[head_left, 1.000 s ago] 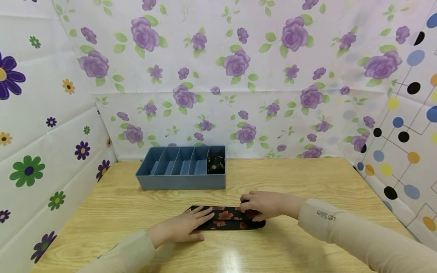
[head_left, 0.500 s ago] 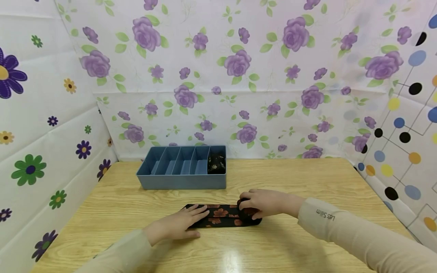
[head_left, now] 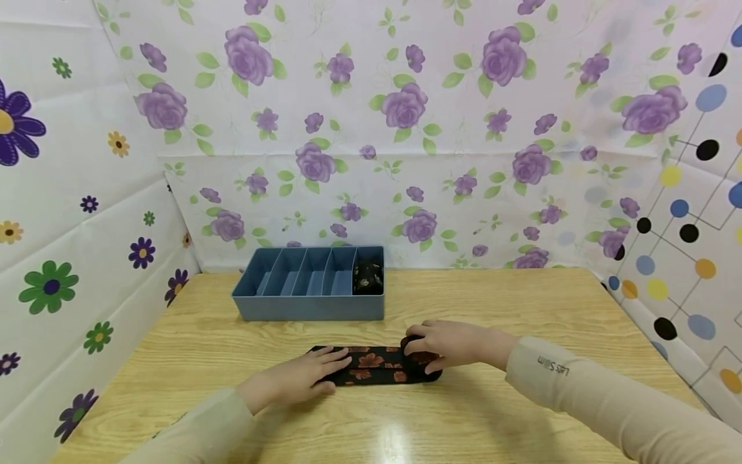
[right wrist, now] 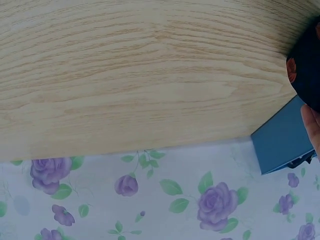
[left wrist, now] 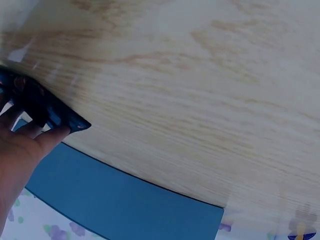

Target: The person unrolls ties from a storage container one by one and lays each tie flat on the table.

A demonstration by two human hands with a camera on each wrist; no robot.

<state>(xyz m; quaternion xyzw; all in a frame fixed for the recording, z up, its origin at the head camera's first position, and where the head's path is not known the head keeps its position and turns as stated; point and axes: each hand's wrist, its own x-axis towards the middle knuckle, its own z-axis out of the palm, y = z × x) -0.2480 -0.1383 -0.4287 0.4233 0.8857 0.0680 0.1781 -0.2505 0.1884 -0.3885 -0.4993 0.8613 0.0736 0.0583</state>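
A black necktie with orange-brown flowers lies across the table, its pointed end to the left and its right end wound into a roll. My left hand rests on the flat left part with fingers outstretched. In the left wrist view, those fingers touch the necktie close to its tip. My right hand grips the roll with curled fingers and hides part of it. Only an edge of the rolled necktie and a bit of the hand show in the right wrist view.
Behind the hands stands a blue box with several compartments. Its rightmost compartment holds a dark patterned fabric bundle; the others show bare floors. Flowered sheets hang along the back and sides of the wooden table.
The roll has shifted slightly to the left in my right hand, and the flat stretch looks a little shorter. My left hand has slid slightly left with the necktie.
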